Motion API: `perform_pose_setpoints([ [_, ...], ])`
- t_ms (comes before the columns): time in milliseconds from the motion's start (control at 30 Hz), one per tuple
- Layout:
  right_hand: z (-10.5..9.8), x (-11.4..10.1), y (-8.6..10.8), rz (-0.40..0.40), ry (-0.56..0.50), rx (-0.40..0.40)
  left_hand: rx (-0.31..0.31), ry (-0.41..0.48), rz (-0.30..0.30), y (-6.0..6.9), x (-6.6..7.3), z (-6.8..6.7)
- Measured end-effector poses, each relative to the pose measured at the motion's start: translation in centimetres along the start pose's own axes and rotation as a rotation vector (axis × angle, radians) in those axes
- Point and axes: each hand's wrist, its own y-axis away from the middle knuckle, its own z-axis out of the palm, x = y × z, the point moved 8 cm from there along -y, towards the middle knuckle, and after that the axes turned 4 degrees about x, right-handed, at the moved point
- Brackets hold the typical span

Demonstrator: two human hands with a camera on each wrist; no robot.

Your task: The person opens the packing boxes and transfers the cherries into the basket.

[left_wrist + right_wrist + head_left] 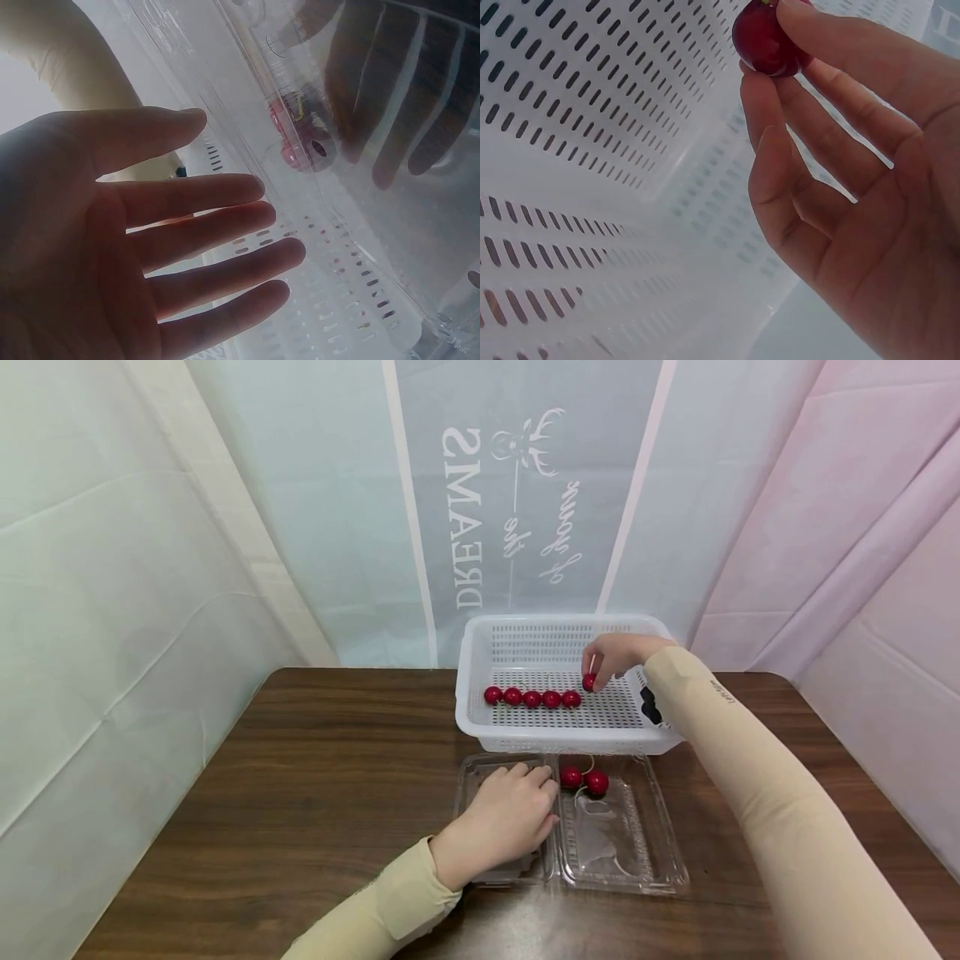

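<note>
My right hand (621,653) pinches a dark red cherry (763,37) between thumb and fingertips, inside the white perforated basket (468,672). Left of that cherry, several red cherries (532,699) lie in a straight row on the basket floor. Over the left half of a clear plastic clamshell box (626,852) is my left hand (504,814), its fingers extended and apart in the left wrist view, with nothing held. Two more cherries (596,782) with thin stems lie at the far end of the box's right half. They look blurred through the plastic in the left wrist view.
The basket stands at the back of the brown wooden table (315,810), with the clamshell box lying unfolded in front of it. A black patch (650,706) shows at the basket's right side. Behind hangs a grey-blue cloth (525,527) with white lettering; pale cloth flanks both sides.
</note>
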Motion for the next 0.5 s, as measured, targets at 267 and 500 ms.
perform_pose_setpoints([
  [267,0.9,0.7,-0.7,0.007,0.008,-0.031,0.008,-0.011,0.007,0.0,0.1,0.1],
  [500,1.8,1.6,-1.1,0.063,0.009,-0.042,0.014,-0.012,0.006,-0.1,0.1,0.0],
])
